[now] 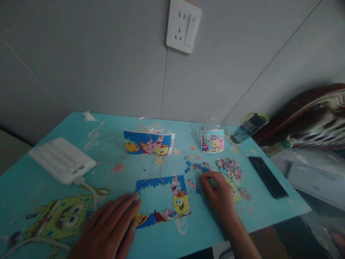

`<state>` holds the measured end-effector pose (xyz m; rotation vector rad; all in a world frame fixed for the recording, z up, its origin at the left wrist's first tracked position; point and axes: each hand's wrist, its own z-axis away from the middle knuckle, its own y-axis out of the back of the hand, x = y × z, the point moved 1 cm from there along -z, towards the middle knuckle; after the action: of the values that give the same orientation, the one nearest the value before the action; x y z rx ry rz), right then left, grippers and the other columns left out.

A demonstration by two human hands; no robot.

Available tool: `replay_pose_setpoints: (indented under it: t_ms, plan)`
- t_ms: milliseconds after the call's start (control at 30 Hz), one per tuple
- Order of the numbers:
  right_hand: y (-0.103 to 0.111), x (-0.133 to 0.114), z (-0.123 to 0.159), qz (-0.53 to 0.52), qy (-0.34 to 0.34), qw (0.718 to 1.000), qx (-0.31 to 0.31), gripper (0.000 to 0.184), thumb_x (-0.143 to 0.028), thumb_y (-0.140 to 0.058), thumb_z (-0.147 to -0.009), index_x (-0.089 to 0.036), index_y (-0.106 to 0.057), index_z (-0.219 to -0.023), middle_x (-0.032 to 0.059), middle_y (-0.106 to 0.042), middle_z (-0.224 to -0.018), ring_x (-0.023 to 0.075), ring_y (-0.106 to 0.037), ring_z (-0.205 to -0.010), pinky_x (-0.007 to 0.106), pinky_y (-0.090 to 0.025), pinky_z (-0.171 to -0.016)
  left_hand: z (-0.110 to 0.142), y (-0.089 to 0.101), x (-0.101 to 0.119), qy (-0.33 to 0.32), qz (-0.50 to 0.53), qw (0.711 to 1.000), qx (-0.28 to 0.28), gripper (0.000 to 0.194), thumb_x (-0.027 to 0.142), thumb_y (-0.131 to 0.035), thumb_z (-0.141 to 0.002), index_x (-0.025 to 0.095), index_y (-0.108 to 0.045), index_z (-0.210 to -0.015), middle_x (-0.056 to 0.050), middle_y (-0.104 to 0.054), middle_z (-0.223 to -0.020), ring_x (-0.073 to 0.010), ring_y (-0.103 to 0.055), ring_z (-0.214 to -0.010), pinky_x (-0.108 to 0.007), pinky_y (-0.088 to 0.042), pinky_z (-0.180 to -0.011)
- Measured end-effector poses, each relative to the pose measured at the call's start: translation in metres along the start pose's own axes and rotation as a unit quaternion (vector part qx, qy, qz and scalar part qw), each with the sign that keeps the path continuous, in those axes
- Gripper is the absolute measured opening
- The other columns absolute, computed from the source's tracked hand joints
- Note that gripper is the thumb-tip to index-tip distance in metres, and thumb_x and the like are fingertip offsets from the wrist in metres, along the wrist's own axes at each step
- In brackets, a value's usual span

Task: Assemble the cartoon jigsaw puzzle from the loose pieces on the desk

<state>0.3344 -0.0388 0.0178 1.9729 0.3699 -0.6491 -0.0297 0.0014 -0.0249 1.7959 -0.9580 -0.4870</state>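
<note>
A partly built cartoon jigsaw puzzle [161, 201] lies on the turquoise table [113, 154], its border done and its middle bare. My left hand [111, 226] lies flat with fingers stretched out, fingertips touching the puzzle's left edge. My right hand [219, 196] rests just right of the puzzle, fingers curled down among a few loose pieces [201, 166]; what they hold, if anything, is hidden. A heap of loose pieces [229, 168] lies beyond the right hand.
Two picture cards stand at the back: a wide one [148, 142] and a small one [212, 140], each before a clear jar. A white power bank [62, 159] with cable lies left. A black phone [267, 176] and a bottle [249, 127] lie right.
</note>
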Motion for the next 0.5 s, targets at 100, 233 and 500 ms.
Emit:
replay_pose_setpoints:
  t_ms: [100,233,500]
  plan:
    - [0.004,-0.001,0.001,-0.021,-0.038,0.997,0.057,0.011,-0.031,-0.064,-0.096,-0.024,-0.07,-0.102,0.0044,-0.071,-0.099,0.0228,-0.063,-0.092,0.038,-0.049,-0.084,0.0,-0.001,-0.002,-0.012,0.003,1.0,0.013,0.058,0.037,-0.06,-0.092,0.024,-0.05,-0.148,-0.004,-0.049,-0.154,-0.0274,-0.049,-0.136,-0.041,-0.033,-0.114]
    - [0.012,-0.003,0.001,-0.043,-0.085,0.987,0.126,0.018,-0.036,-0.063,-0.095,-0.023,-0.072,-0.104,0.0053,-0.071,-0.099,0.0223,-0.062,-0.088,0.036,-0.049,-0.081,-0.001,-0.002,-0.003,-0.03,-0.004,0.999,0.032,0.056,0.038,-0.057,-0.093,0.022,-0.052,-0.146,-0.004,-0.051,-0.153,-0.0268,-0.051,-0.134,-0.04,-0.035,-0.114]
    - [0.009,0.002,0.003,-0.06,-0.105,0.992,0.021,0.019,-0.039,-0.067,-0.093,-0.027,-0.077,-0.102,0.0045,-0.077,-0.1,0.0241,-0.069,-0.091,0.039,-0.052,-0.085,-0.005,-0.007,-0.011,-0.088,-0.023,0.992,0.093,0.05,0.03,-0.056,-0.09,0.018,-0.059,-0.139,-0.007,-0.061,-0.143,-0.0249,-0.059,-0.125,-0.039,-0.04,-0.111]
